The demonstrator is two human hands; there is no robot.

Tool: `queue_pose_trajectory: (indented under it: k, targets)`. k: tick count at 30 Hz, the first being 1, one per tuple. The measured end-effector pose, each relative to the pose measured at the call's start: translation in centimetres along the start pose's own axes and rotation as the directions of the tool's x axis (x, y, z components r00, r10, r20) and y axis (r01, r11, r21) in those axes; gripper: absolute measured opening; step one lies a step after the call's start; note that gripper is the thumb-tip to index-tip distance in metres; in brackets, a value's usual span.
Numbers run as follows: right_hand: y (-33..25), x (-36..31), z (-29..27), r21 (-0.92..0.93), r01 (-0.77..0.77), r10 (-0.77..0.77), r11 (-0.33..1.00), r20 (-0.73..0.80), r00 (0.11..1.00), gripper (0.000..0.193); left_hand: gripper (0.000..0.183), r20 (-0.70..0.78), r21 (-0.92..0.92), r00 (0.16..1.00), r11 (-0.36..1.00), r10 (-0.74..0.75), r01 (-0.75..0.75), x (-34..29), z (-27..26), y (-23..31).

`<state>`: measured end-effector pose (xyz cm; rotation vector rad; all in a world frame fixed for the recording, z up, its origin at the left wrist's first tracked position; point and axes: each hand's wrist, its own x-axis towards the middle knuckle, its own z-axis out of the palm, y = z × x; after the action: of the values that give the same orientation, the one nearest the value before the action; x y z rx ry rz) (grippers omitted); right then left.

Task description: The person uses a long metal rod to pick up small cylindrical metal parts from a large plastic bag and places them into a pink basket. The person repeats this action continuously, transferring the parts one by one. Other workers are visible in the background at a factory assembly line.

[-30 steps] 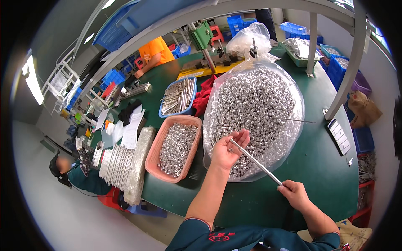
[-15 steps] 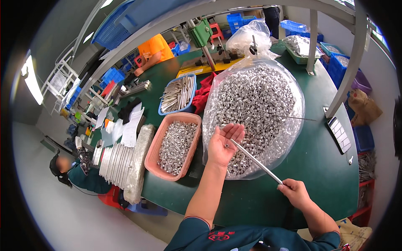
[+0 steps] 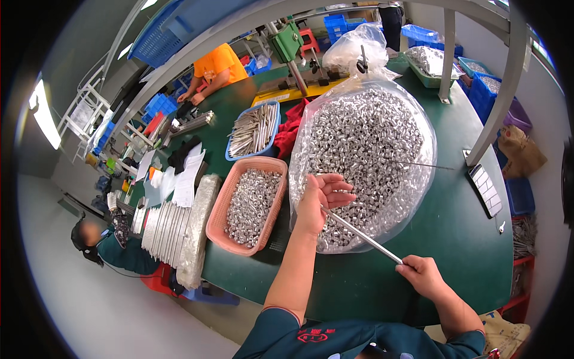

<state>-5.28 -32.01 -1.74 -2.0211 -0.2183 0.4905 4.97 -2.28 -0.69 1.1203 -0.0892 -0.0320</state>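
Observation:
My right hand (image 3: 423, 276) is wrapped round the near end of a straight silver metal tube (image 3: 362, 234). The tube slants up and leftward, its far end against the palm of my left hand (image 3: 317, 200). That palm faces right with the fingers stretched out over the metal pieces; whether a small piece lies in it cannot be made out. Below those fingers a big clear plastic bag (image 3: 426, 128) lies spread wide, heaped with small silver ring-like metal sleeves (image 3: 365, 143). Left of the bag, a pink basket (image 3: 215, 224) contains more small metal pieces.
A blue basket (image 3: 229, 157) holds thin metal rods beside a red cloth (image 3: 288, 136). Long metal strips (image 3: 170, 233) and papers lie at the left. A green clamp stand (image 3: 287, 45) and grey frame post (image 3: 499, 102) rise from the table. Two people work beyond.
My left hand has turned from palm up to palm facing right, its fingers pointing right over the metal pieces. The tube's far end has shifted slightly left; my right hand stays in place.

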Motion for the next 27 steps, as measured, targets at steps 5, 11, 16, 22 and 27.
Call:
queue_pose_trajectory:
  k: [5, 11, 16, 22, 27]
  targets:
    - [-0.3, -0.1, -0.2, 0.017, -0.002, 0.002, 1.000, 0.003, 1.000, 0.021, 0.063, 0.093, 0.582, 0.974, 0.783, 0.205, -0.220, -0.7, 0.8, -0.6]
    - [-0.3, -0.1, -1.0, 0.021, -0.035, 0.034, 0.999, 0.048, 0.998, 0.022, 0.058, 0.181, 0.687, 0.981, 0.704, 0.075, -0.181, -1.3, 1.7, 0.8]
    - [0.6, 0.0, -0.4, 0.134, -0.051, 0.045, 0.990, 0.054, 0.998, 0.022, 0.064, 0.122, -0.003, 0.979, 0.987, 0.163, -0.164, -0.8, 1.4, 0.9]
    - [1.1, 0.3, 0.0, 0.272, -0.068, 0.053, 0.960, 0.062, 0.997, 0.022, 0.060, 0.154, -0.331, 0.987, 0.944, 0.052, 0.002, -0.4, 2.6, 0.8]
    - [0.7, 0.3, -0.8, 0.353, -0.103, 0.101, 0.930, 0.023, 0.995, 0.021, 0.043, -0.048, 0.716, 0.970, 0.685, 0.239, -0.134, -0.6, 1.2, 0.1]
